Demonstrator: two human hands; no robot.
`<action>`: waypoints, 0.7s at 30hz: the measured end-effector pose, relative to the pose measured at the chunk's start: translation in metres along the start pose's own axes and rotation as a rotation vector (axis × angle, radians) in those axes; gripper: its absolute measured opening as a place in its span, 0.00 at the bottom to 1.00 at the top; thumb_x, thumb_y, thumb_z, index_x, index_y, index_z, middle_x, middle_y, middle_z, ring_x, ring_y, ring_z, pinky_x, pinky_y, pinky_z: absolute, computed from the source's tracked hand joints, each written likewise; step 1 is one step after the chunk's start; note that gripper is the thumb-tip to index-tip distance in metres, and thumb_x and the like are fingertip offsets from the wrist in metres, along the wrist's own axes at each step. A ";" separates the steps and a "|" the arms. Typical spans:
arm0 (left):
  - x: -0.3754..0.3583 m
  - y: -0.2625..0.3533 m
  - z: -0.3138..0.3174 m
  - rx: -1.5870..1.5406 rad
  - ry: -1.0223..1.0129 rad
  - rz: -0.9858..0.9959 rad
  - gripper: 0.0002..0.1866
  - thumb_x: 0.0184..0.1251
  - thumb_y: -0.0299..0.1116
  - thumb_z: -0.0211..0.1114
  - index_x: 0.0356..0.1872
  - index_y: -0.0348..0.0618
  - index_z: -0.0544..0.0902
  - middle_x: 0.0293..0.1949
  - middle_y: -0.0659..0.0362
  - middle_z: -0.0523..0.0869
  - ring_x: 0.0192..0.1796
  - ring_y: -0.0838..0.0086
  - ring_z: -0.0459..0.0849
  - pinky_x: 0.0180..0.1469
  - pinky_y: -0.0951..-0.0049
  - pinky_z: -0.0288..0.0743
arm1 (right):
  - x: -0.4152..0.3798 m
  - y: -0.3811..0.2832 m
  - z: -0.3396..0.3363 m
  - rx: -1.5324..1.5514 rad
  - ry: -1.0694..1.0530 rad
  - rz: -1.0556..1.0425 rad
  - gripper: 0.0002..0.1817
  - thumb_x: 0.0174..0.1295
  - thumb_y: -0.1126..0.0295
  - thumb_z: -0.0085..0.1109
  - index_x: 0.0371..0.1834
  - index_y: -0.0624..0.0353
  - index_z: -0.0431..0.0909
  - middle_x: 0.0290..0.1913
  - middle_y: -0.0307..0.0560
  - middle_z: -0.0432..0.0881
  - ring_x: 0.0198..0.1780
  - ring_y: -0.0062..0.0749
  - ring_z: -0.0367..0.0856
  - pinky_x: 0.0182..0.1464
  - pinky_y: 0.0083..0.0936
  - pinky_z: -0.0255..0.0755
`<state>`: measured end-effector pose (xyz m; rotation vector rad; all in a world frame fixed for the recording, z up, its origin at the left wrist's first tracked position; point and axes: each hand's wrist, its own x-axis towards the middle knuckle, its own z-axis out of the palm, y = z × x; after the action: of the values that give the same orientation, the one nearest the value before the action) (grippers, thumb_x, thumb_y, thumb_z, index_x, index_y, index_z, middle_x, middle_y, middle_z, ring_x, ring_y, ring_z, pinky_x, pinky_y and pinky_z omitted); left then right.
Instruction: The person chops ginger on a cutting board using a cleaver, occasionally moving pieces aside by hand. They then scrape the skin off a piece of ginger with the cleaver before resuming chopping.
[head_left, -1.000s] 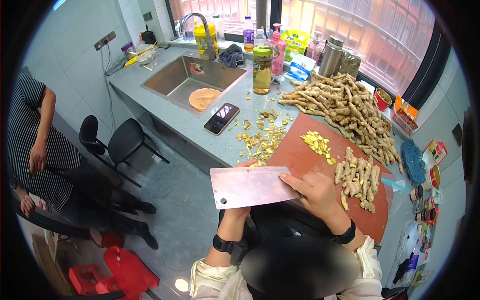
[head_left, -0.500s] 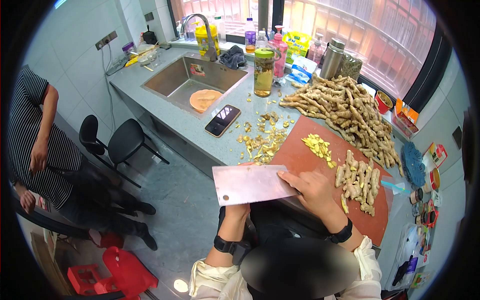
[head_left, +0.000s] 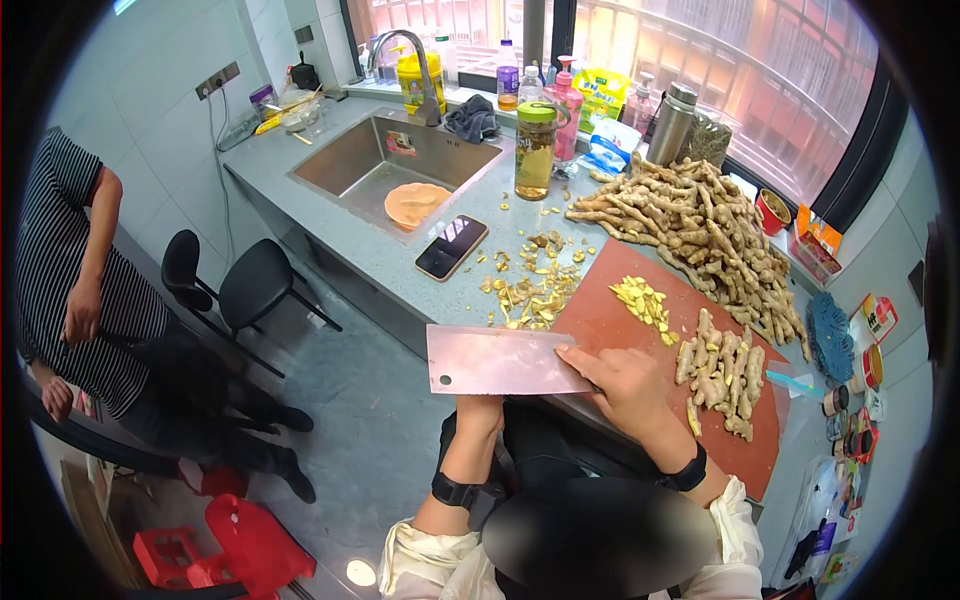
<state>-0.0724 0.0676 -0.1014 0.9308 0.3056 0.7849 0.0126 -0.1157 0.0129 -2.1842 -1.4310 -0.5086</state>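
Observation:
My right hand [head_left: 625, 385] grips the handle of a wide cleaver [head_left: 500, 362], its index finger lying along the blade. The blade hangs flat in front of the counter edge. Behind it is my left hand [head_left: 480, 410]; only the wrist side shows, its fingers are hidden by the blade. On the brown cutting board [head_left: 610, 310] beyond lie yellow ginger slices [head_left: 640, 302] and several whole ginger pieces [head_left: 725, 375]. Trimmings [head_left: 525, 295] are scattered on the counter to the left of the board.
A large ginger heap [head_left: 700, 225] lies behind the board. A phone [head_left: 452, 248], a green-lidded bottle [head_left: 535, 160] and a sink [head_left: 345, 170] are on the counter's left part. A person in a striped shirt [head_left: 90, 290] stands at the far left near a black chair [head_left: 262, 295].
The cleaver blade has tilted slightly, and fingertips seen above its top edge before are now hidden. The counter and its items appear shifted slightly right and down.

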 end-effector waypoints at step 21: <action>0.001 0.042 0.020 -0.067 -0.082 -0.148 0.22 0.76 0.28 0.68 0.66 0.37 0.74 0.58 0.56 0.85 0.60 0.71 0.85 0.63 0.67 0.81 | -0.009 0.003 -0.015 0.149 0.013 0.138 0.35 0.49 0.79 0.69 0.65 0.41 0.85 0.28 0.43 0.80 0.30 0.42 0.82 0.35 0.38 0.75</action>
<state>-0.0800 0.0712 -0.0553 0.8652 0.2717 0.6154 0.0111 -0.1316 0.0194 -2.1377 -1.2584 -0.3548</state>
